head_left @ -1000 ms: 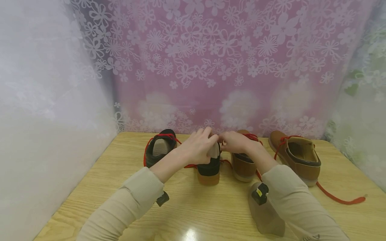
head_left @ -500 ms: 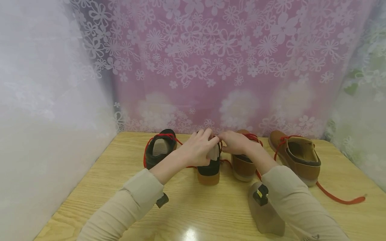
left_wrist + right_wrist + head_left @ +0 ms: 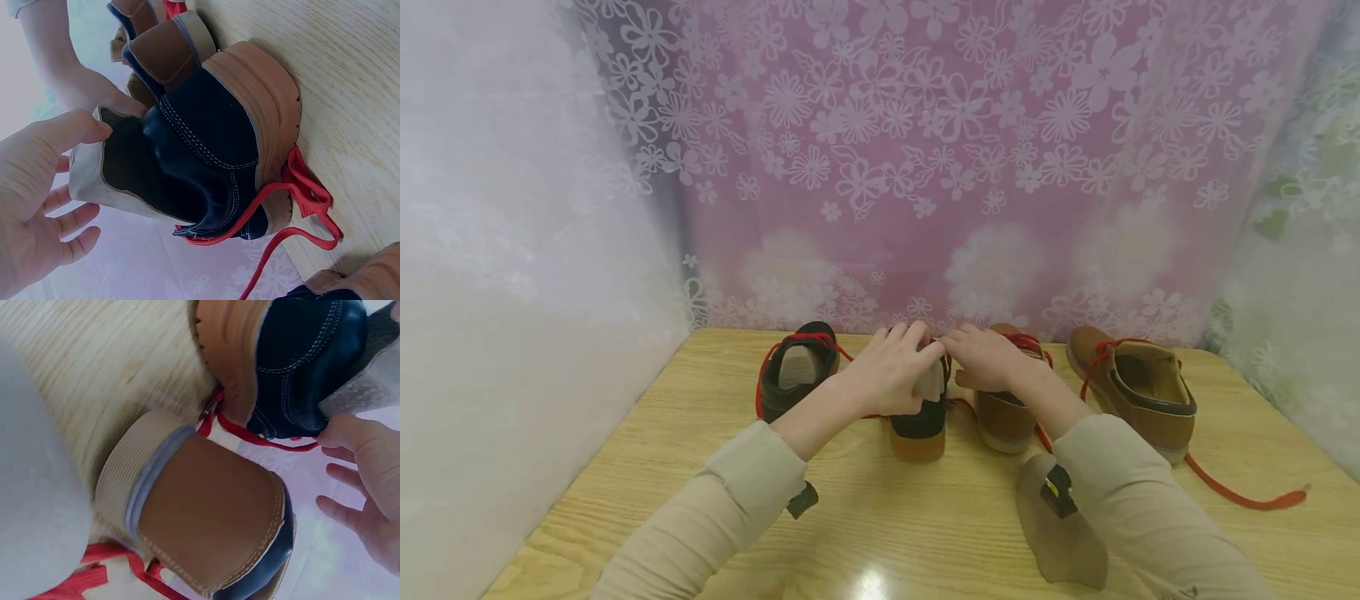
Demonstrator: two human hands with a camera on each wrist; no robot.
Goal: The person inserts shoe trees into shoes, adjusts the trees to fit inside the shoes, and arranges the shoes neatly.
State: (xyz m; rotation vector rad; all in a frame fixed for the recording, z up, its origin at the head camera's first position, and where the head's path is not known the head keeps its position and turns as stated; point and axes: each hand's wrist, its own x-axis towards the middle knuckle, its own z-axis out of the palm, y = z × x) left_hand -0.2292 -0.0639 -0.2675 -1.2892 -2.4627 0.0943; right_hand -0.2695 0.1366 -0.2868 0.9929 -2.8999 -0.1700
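My left hand (image 3: 37, 181) pinches the heel end of a grey insole (image 3: 87, 175) between thumb and fingers. The insole's far end sits inside a dark shoe (image 3: 206, 119) with an orange-tan sole and red laces. My right hand (image 3: 988, 358), its fingers mostly straight, is at that shoe's right side. In the right wrist view its thumb is at the red shoelace (image 3: 275, 445) by the shoe's opening; exact contact is hard to tell. The insole's inner end is hidden in the shoe.
Another dark shoe (image 3: 778, 396) with an insole in it stands at the left. Two brown shoes, one near my right hand (image 3: 1003, 425) and one farther right (image 3: 1168, 425), also have red laces. A loose insole (image 3: 1060, 533) lies under my right forearm on the wooden table (image 3: 880, 517).
My right hand's fingers have straightened from a more curled pose, and its thumb now stands apart from them. The left hand, insole and shoe have barely moved.
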